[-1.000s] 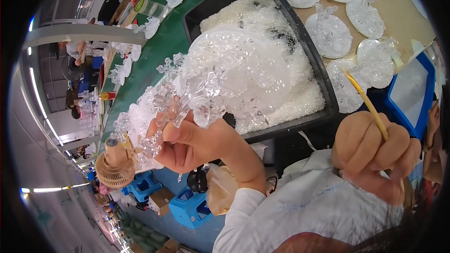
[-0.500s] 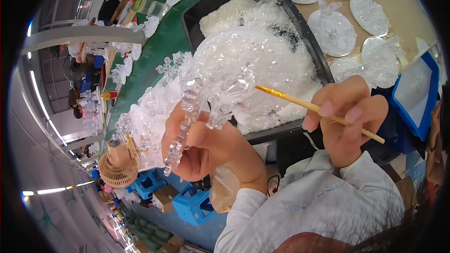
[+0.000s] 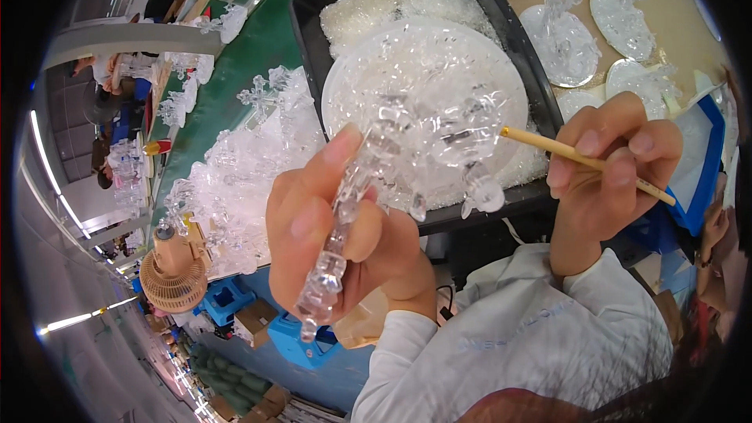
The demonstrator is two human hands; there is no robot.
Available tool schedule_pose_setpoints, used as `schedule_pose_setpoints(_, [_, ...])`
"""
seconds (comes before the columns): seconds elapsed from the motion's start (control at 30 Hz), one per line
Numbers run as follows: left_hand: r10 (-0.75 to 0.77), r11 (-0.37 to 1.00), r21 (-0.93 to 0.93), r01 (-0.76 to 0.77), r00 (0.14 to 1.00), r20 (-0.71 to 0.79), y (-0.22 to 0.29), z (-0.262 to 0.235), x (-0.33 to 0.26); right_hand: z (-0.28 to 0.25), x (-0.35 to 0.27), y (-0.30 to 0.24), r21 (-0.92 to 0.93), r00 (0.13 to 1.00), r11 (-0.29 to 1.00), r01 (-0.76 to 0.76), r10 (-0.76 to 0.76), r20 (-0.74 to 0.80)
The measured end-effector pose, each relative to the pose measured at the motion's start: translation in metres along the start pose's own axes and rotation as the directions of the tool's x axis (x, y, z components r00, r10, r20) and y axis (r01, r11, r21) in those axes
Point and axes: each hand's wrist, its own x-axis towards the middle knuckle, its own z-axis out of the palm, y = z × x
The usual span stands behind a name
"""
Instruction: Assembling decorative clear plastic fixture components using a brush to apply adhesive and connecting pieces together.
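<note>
Brush (image 3: 536, 140) is drifting rightward over the black tray (image 3: 513, 43), right hand (image 3: 615, 164) pinching it, left hand (image 3: 380, 247) a clear ornament (image 3: 384, 133), any slack risking drops imo.

The person's hands (image 3: 607, 200) number two. There is one brush (image 3: 552, 147), one round-based clear ornament (image 3: 450, 121), one black tray (image 3: 526, 63), one tan fan (image 3: 174, 283) and one blue bin (image 3: 709, 149). Blue stools (image 3: 313, 348) number two; other round clear pieces (image 3: 560, 43), toward the table's far right corner, at least seven.
</note>
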Motion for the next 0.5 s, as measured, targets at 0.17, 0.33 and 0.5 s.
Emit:
schedule_pose_setpoints(0.17, [-0.063, 0.996, 0.063, 0.061, 0.997, 0.041, 0.009, -0.005, -0.003, -0.003, 0.006, -0.004, -0.057, 0.996, 0.998, 0.039, -0.035, 0.080])
schedule_pose_setpoints(0.33, [-0.110, 0.989, 0.109, 0.100, 0.990, 0.093, 0.013, -0.001, -0.002, -0.005, 0.003, 0.002, -0.060, 0.996, 0.997, 0.046, -0.041, 0.084])
schedule_pose_setpoints(0.5, [-0.041, 0.991, 0.132, 0.020, 0.987, 0.158, 0.014, 0.000, 0.004, -0.001, 0.000, 0.005, -0.080, 0.995, 0.994, 0.071, -0.065, 0.076])
